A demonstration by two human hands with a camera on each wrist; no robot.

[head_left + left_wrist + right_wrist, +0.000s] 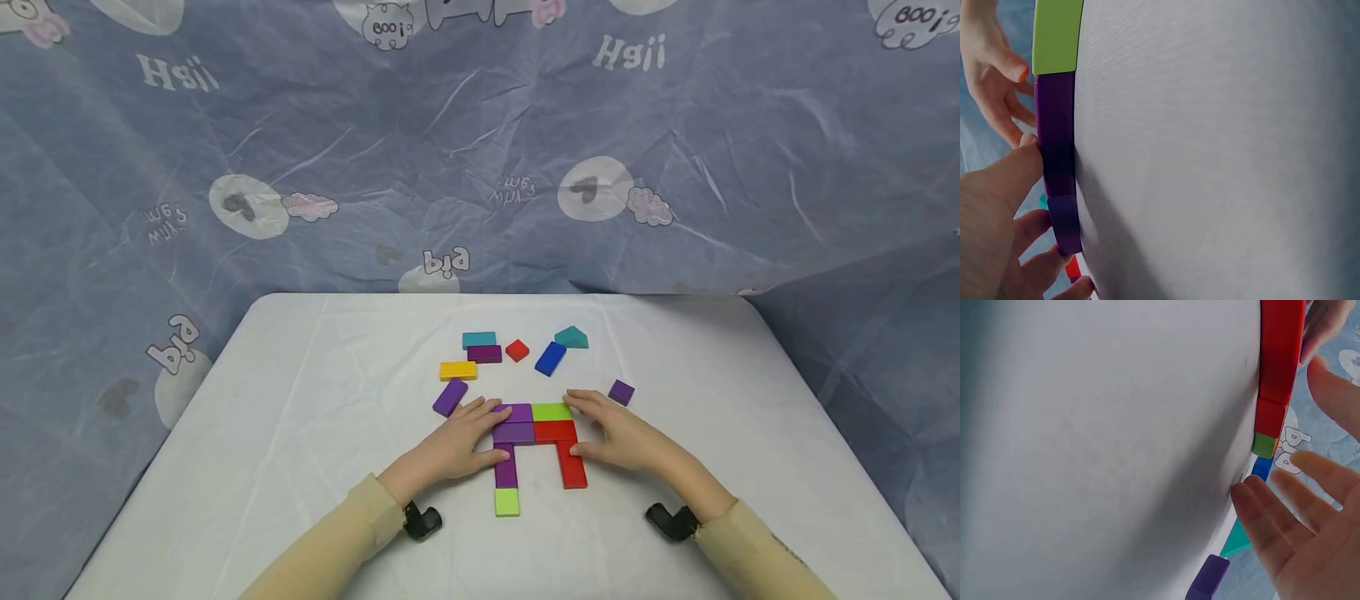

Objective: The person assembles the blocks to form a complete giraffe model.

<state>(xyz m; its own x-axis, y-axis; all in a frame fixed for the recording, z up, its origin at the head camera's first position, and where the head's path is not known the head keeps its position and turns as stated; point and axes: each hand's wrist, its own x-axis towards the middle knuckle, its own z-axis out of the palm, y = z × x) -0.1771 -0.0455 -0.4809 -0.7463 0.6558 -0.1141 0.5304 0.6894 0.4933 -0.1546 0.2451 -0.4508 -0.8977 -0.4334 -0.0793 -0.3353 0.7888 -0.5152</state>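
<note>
In the head view, coloured blocks lie joined in an arch shape: two purple blocks (513, 432) at the upper left, a lime block (551, 412) and a red block (553, 431) at the upper right. A purple leg (506, 468) ends in a lime square (507, 502); a red leg (573, 471) stands opposite. My left hand (455, 442) touches the left side, thumb at the purple leg, fingers extended along the upper purple blocks. My right hand (622, 432) lies along the right side, fingertips near the lime block, thumb by the red leg, fingers spread in the right wrist view.
Behind the arch lie loose blocks: teal (478, 339), dark purple (484, 354), yellow (458, 371), a red square (517, 350), blue (551, 359) and a teal triangle (572, 337). One purple block (450, 397) is near my left hand, a purple square (621, 392) near my right.
</note>
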